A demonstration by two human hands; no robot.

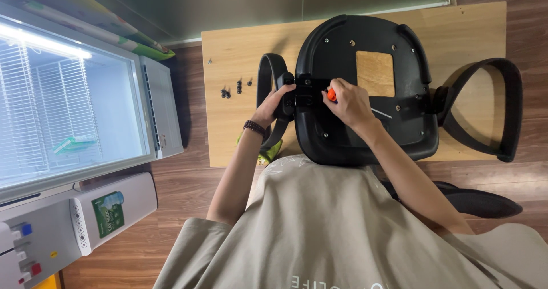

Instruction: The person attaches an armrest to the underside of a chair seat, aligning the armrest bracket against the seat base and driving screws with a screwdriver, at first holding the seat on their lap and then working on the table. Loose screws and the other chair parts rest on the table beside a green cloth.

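Light is bright and even. The strongest source is the lit strip inside the glass-topped freezer [68, 100] at nine o'clock, which glares white. The upturned chair seat [365, 89] casts soft shadows on the bench [240, 55] toward three o'clock. Wide-angle distortion bends the edges; the shirt [331, 232] at six o'clock blurs slightly.

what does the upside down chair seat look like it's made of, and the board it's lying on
The chair seat looks like moulded black plastic, matte with a soft sheen; a square opening shows wood. The board beneath appears to be light wood or wood-look laminate, smooth, with faint grain.
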